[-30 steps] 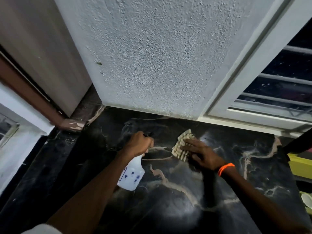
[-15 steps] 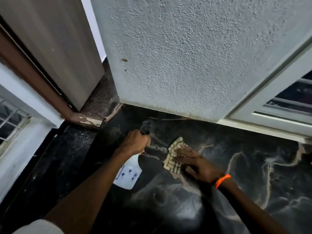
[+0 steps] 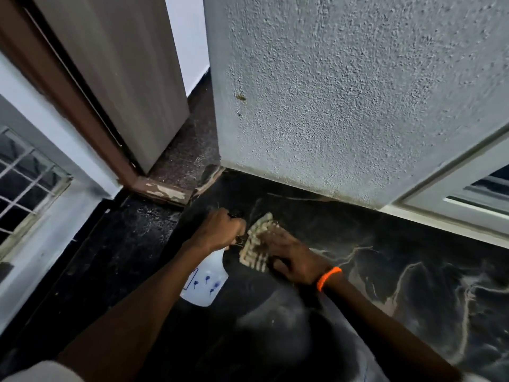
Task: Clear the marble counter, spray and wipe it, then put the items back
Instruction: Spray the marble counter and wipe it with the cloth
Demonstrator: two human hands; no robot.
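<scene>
We see two bare hands at work near the back of a black marble tabletop [image 3: 413, 285] veined in pale cream. The left hand [image 3: 220, 230] is wrapped tight around the neck of a translucent white spray bottle [image 3: 205, 281], which hangs down and back toward us from the fist; its trigger head is mostly hidden by the fingers. The right hand [image 3: 289, 257], with an orange band [image 3: 328, 277] at the wrist, lies spread and flat on a cream, ribbed cleaning cloth [image 3: 254, 244], pressing it onto the stone. The two hands are just beside each other, the cloth's edge almost meeting the left knuckles.

We judge the cloth to be soft and limp, best driven by a flat palm and picked up by pinching a bunched fold. The bottle looks like light plastic, possibly slick if wet, and is safest held at the neck as it is now.

Behind the hands rises a rough grey textured wall [image 3: 344, 106]. To the left stand a brown door frame [image 3: 77, 111] and a barred window [image 3: 24, 186]; a white window frame [image 3: 454, 205] sits at the right. No other items show on the marble.
</scene>
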